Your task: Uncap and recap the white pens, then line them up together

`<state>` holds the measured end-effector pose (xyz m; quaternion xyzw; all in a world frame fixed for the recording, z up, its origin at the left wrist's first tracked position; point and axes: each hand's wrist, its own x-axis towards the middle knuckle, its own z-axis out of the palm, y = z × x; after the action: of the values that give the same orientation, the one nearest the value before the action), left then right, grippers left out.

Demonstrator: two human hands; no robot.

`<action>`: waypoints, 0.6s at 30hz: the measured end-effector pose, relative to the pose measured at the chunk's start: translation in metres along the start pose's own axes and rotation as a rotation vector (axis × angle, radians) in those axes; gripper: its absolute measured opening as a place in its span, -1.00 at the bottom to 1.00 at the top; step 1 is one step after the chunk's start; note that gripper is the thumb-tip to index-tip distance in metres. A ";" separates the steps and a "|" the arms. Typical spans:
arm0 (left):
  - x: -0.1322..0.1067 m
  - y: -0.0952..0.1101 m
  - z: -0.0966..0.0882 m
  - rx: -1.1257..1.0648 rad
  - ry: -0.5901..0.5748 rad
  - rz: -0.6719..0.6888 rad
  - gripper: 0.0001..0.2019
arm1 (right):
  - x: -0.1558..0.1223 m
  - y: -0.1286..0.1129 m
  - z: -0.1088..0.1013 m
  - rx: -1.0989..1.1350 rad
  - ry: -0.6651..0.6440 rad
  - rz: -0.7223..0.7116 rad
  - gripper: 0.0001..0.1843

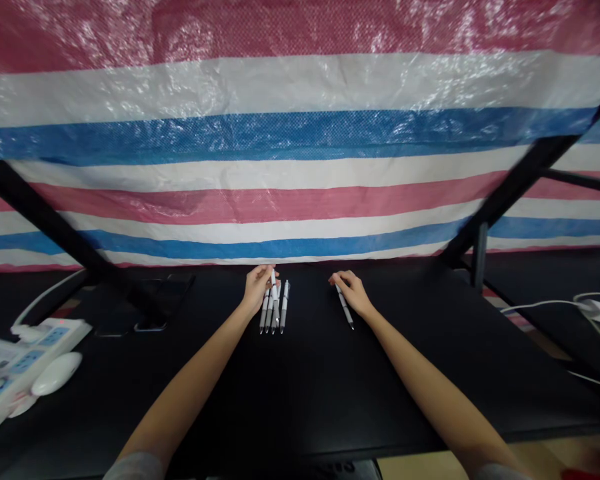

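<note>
My left hand (258,288) is closed, pinching the top of a white and grey pen (275,298). That pen overlaps a small group of similar pens lying side by side on the black table, tips toward me. The rightmost pen (285,307) of the group lies slightly apart from the others. Farther right, my right hand (353,291) has its fingers closed around the upper end of another white and grey pen (345,308). Its tip points toward me and to the right. Fingers partly cover the upper ends of some pens.
A white power strip (45,341) with plugs and a white rounded device (57,373) is at the left. Dark phone-like slabs (153,325) lie near the left black frame bar (55,220). A striped sheet (300,200) hangs behind; white cables (545,305) run at the right.
</note>
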<state>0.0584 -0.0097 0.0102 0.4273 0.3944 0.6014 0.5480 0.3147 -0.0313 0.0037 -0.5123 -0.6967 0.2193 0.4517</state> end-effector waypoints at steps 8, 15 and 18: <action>-0.001 -0.001 -0.003 -0.063 0.006 0.009 -0.66 | 0.000 0.002 0.000 0.010 -0.004 0.002 -0.48; 0.001 -0.003 -0.005 -0.105 0.030 0.005 -0.67 | 0.000 0.003 0.000 0.011 -0.005 0.005 -0.48; 0.003 -0.005 -0.007 -0.116 0.042 0.011 -0.68 | 0.001 0.002 0.000 0.005 -0.009 -0.002 -0.48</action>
<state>0.0531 -0.0062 0.0038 0.3845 0.3680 0.6349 0.5601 0.3161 -0.0299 0.0021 -0.5092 -0.6988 0.2230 0.4502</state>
